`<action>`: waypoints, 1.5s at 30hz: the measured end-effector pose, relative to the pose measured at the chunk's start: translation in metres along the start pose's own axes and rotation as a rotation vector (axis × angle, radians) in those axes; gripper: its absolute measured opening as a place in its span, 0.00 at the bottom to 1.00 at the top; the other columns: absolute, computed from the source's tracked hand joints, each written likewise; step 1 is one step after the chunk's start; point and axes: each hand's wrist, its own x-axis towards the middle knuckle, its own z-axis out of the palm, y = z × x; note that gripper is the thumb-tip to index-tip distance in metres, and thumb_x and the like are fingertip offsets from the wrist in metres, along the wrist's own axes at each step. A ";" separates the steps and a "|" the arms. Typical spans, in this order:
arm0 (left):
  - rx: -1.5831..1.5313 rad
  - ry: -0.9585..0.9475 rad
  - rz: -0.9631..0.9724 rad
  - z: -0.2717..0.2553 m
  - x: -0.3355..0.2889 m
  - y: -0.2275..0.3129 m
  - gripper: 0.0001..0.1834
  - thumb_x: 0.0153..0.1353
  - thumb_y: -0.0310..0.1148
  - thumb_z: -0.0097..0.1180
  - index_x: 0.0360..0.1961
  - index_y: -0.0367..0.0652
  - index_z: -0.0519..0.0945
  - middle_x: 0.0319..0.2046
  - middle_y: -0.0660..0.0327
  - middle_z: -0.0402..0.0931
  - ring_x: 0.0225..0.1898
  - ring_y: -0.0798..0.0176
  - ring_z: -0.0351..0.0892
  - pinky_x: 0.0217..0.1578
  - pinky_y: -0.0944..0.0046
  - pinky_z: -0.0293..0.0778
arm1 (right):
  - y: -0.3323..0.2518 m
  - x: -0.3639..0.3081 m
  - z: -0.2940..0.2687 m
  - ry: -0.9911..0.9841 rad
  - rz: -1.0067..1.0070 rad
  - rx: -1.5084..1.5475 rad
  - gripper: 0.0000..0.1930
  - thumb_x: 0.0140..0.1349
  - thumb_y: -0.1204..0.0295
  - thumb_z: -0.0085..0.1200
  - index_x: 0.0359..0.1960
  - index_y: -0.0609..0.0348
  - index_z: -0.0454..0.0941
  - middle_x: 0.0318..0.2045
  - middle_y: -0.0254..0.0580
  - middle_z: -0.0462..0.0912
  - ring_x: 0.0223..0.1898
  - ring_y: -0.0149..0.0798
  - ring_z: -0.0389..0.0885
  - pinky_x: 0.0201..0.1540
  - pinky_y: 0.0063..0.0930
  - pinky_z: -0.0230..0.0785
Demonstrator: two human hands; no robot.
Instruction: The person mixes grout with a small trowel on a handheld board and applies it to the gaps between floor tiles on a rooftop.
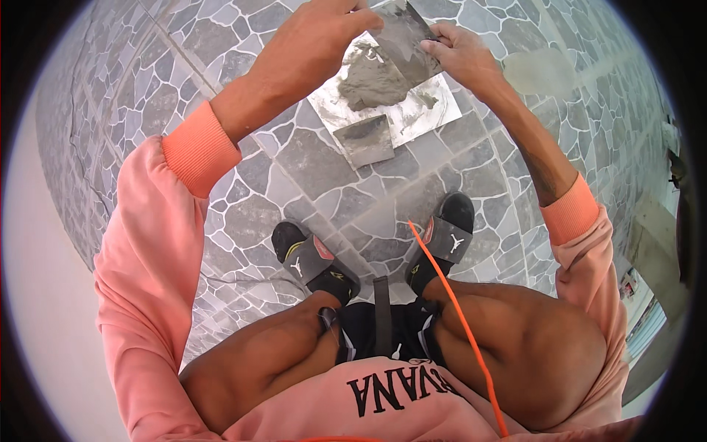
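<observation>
My right hand pinches a flat, grey, square-cornered plate by its right edge, thumb on the near face. Grey paste is smeared over the plate, so I cannot tell if it is a tile or a scraper blade. My left hand is closed at the plate's upper left, its fingertips partly cut off by the top edge; what they grip is hidden. Below the plate, a heap of wet grey mortar sits on a white board. A second grey, smeared square piece lies across the board's near edge.
The floor has a grey stone pattern with pale joints. My feet in black slides stand just nearer than the board. An orange cord hangs down in front of me. A pale wall runs along the left.
</observation>
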 end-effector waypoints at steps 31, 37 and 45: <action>-1.244 -0.094 -0.880 0.061 -0.022 -0.037 0.18 0.64 0.27 0.54 0.53 0.29 0.75 0.47 0.53 0.78 0.50 0.65 0.78 0.52 0.67 0.74 | 0.073 -0.044 0.005 -0.102 0.359 0.761 0.09 0.60 0.74 0.57 0.37 0.68 0.75 0.29 0.38 0.76 0.31 0.30 0.75 0.32 0.25 0.69; -0.985 -0.141 -0.763 0.077 -0.015 -0.032 0.18 0.57 0.24 0.58 0.50 0.34 0.79 0.43 0.55 0.80 0.43 0.66 0.80 0.41 0.70 0.74 | 0.082 -0.034 0.013 -0.082 0.298 0.572 0.10 0.59 0.73 0.58 0.37 0.68 0.75 0.29 0.39 0.77 0.28 0.31 0.76 0.29 0.27 0.70; -0.328 -0.132 -0.550 0.080 -0.010 -0.023 0.19 0.57 0.38 0.60 0.48 0.42 0.81 0.32 0.56 0.82 0.28 0.61 0.79 0.32 0.63 0.73 | 0.091 -0.045 0.016 -0.186 0.420 0.754 0.13 0.61 0.74 0.57 0.45 0.66 0.74 0.38 0.40 0.79 0.37 0.33 0.81 0.41 0.32 0.77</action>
